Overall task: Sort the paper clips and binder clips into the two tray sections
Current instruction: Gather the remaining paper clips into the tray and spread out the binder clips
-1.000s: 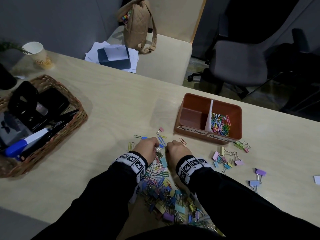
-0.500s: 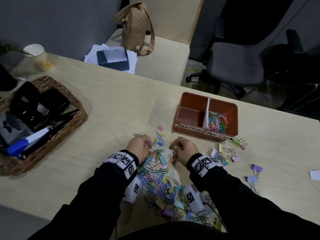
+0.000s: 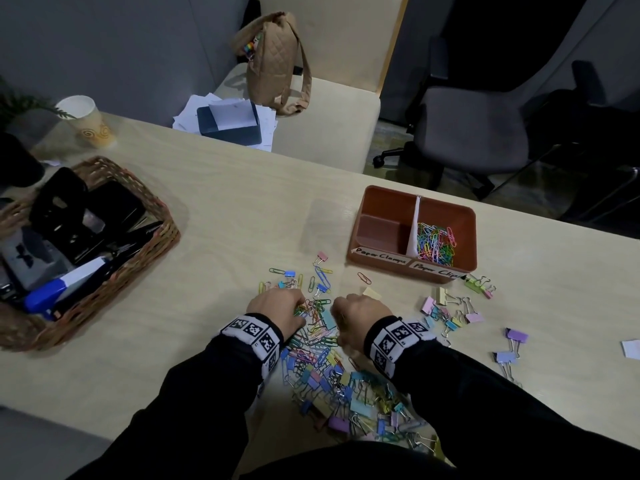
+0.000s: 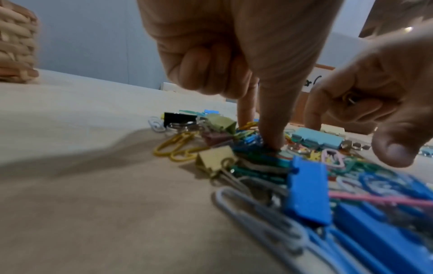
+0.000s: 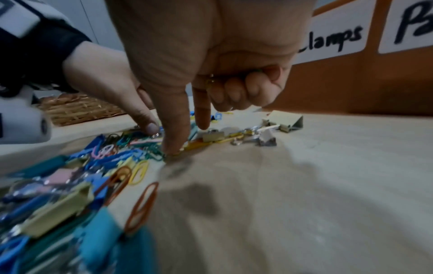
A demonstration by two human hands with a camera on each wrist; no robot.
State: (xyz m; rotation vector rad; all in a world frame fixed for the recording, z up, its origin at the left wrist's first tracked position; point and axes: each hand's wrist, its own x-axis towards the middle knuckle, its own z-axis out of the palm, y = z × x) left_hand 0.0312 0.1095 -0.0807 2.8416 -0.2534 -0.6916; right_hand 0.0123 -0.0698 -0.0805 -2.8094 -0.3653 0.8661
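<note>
step: picking paper clips from mixed coloured clip pile (image 3: 322, 344) | left hand (image 3: 278, 304) thumb and forefinger pinching into pile, right hand (image 3: 360, 315) fingers curled around gathered clips | next: carry to orange plastic divided tray (image 3: 388, 202), right section

The tray (image 3: 412, 206) carries two handwritten labels on its near wall: "Paper Clamps" (image 3: 380, 257) at left, "Paper Clips" (image 3: 437, 270) at right.

The rectangular orange-brown plastic tray (image 3: 412, 202) near the table's far right edge carries two white paper labels (image 3: 381, 260) lettered in black and holds a rainbow heap of wire paper clips (image 3: 435, 244) in pink, green, yellow and blue. The loose pile of clips (image 3: 329, 368) at the pale wood-grain table's (image 3: 225, 230) near edge mixes pastel blue, pink, yellow, lilac and teal. Both black sleeves (image 3: 221, 386) end in white wristbands (image 3: 254, 332) printed with black square-block patterns, and the woven wicker basket (image 3: 152, 244) at the left edge is brown.
</note>
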